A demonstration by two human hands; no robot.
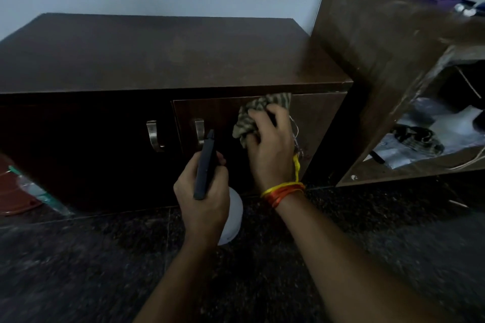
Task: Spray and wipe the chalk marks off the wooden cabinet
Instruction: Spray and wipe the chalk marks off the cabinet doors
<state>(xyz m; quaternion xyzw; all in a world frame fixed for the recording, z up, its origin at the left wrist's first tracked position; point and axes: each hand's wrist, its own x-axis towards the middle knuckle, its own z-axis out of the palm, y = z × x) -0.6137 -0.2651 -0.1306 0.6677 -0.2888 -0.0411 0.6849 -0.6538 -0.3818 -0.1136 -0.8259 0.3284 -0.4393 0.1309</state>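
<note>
A striped cloth [262, 115] is being pressed by the right hand [270, 147], fingers curled round it, against the cabinet's [168, 55] right door [315, 123]. The spray bottle [207, 165] is being gripped by the left hand [203, 199], kept aside. Firm overlapping strokes are probably being called for; chalk marks cannot be made out.

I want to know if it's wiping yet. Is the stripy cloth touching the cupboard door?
Touching. The head view shows the right hand pressing the striped cloth flat against the cabinet door, no gap showing.
</note>
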